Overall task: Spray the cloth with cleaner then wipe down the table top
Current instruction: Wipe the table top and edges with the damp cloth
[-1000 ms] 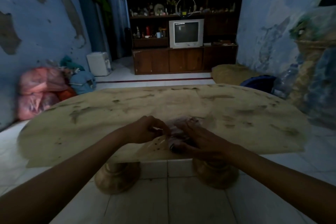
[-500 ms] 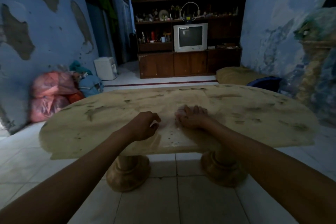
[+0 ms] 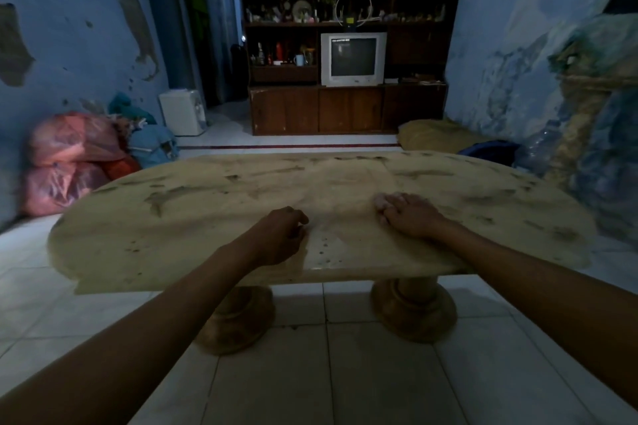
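A pale crumpled cloth (image 3: 382, 201) is pressed flat-fingered by the right hand (image 3: 411, 215) onto the mottled beige stone table top (image 3: 207, 203); the left hand (image 3: 281, 235) is rested nearby, fingers loosely curled, empty.

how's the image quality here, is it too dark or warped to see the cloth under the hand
Head view: dim and bluish overall, with no glare. The wide lens bows the table top and bends the walls at the edges. The pink bags on the far left look smeared. The cloth shows only as a pale sliver under the right hand; the left hand rests nearby, fingers curled.
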